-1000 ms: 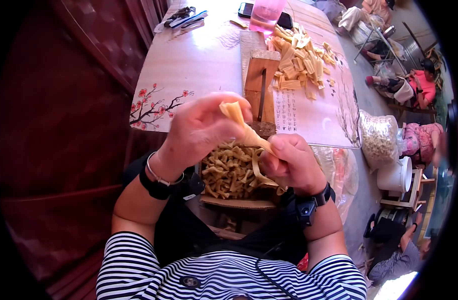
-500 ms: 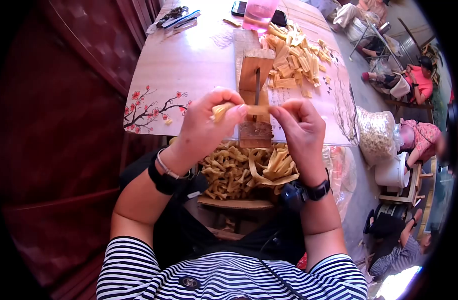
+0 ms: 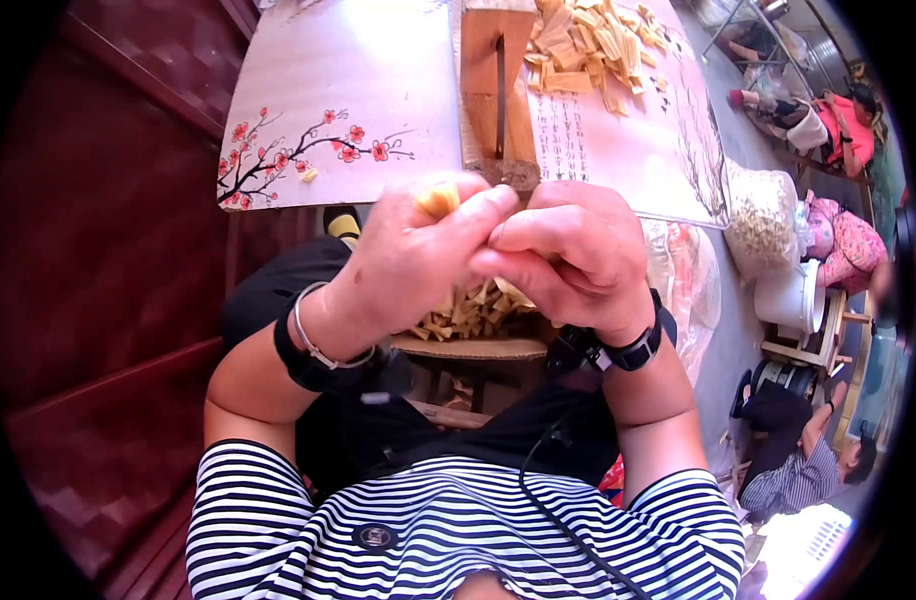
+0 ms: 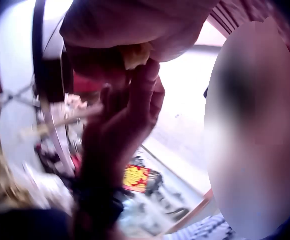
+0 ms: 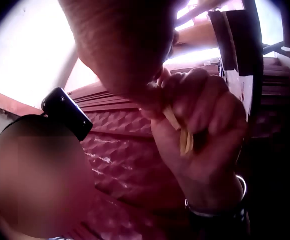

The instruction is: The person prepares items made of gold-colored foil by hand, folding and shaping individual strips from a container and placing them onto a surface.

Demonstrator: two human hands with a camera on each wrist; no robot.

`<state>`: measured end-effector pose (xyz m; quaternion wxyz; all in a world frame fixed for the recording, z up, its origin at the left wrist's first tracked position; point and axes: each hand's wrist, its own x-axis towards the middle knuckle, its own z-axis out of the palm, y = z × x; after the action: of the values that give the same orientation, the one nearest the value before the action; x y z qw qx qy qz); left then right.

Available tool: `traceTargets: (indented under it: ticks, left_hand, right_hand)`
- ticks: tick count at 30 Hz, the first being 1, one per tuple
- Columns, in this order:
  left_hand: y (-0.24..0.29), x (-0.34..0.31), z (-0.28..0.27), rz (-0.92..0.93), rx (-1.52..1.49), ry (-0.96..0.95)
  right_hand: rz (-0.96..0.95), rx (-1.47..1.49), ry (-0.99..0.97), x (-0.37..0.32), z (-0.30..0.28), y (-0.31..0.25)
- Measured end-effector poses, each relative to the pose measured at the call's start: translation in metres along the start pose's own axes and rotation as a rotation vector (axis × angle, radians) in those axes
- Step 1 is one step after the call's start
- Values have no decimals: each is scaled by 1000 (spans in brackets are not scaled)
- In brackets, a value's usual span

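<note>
My left hand [image 3: 403, 250] holds a pale-yellow strip [image 3: 438, 200] whose folded end shows above the curled fingers. Fingertips of my right hand [image 3: 583, 250] meet the left thumb, pinching the strip's other part between the two hands. Most of the strip is covered by fingers; in the right wrist view its folded end [image 5: 186, 140] sticks out by the left palm. Below the hands, partly covered by them, is a cardboard box [image 3: 468, 348] full of yellow strip pieces [image 3: 478, 315].
A wooden block with a dark slot [image 3: 500, 95] stands on the flower-printed table [image 3: 338, 90] just beyond the hands. To its right lies a pile of flat yellow strips [image 3: 593, 50]. Plastic bags [image 3: 678, 270] hang by the right arm. Other people sit farther right.
The strip was stretched out between the hands; now the hands have come together and cover most of it. The head view has tipped down, so the cup and phone have left it.
</note>
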<state>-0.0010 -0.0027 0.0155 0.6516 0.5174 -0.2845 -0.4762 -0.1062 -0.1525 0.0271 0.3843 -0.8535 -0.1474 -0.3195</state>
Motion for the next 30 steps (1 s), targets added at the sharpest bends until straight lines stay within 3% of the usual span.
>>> traceTargets:
  ticks: [1, 2, 4, 5, 8, 10, 14, 15, 16, 18, 19, 20, 21, 22, 24, 25, 27, 28, 30]
  left_hand:
    - [-9, 0, 12, -133, -248, 20]
    - [-4, -2, 9, -344, -158, -93]
    - [3, 1, 9, -131, 166, -417]
    - [19, -1, 14, -357, 341, -474]
    - [-11, 6, -1, 88, 312, 35]
    - [19, 4, -13, -4, 308, 11]
    - [-1, 3, -3, -37, 206, -61]
    - [-11, 4, 8, -35, -15, 40]
    - [-13, 3, 5, -148, -168, -46]
    - [-12, -3, 15, -194, -107, -38]
    - [-6, -1, 11, -221, -33, -195]
    - [8, -2, 7, -286, 340, -404]
    - [2, -2, 2, -212, 245, -692]
    - [-2, -4, 0, -135, 146, -976]
    - [2, -10, 21, 345, -94, -1011]
    - [10, -10, 11, 364, -12, -887]
    - [28, -14, 0, 374, 382, -474]
    - [25, -9, -1, 710, 699, -203]
    - [22, -4, -13, 817, 1018, -96]
  right_hand:
    - [-10, 68, 34, 0, 2, 0]
    - [-21, 136, 68, -1, 2, 0]
    - [17, 153, 14, 1, -15, -3]
    - [47, 160, 32, -2, -16, 0]
    - [112, 208, 19, -2, -18, -1]
    - [113, 128, -18, -1, -19, 1]
    - [-59, -116, -61, -1, -4, 4]
    - [-103, -117, -68, -2, -1, 2]
    - [-145, -118, -76, -2, 3, -1]
    - [-147, -31, -79, -4, 3, -1]
    - [-107, -7, -124, -3, -9, -7]
    - [-72, 16, -170, -1, -15, -11]
    - [-1, 169, -65, -4, -13, -9]
    - [-30, 178, -89, 0, -23, -4]
    - [143, 83, 51, -3, -22, -2]
    - [270, 183, 64, -4, -20, -4]
    - [518, 304, -88, -4, -15, -12]
    - [630, 344, -172, -5, -9, -13]
    - [862, 614, -209, -5, -2, -11]
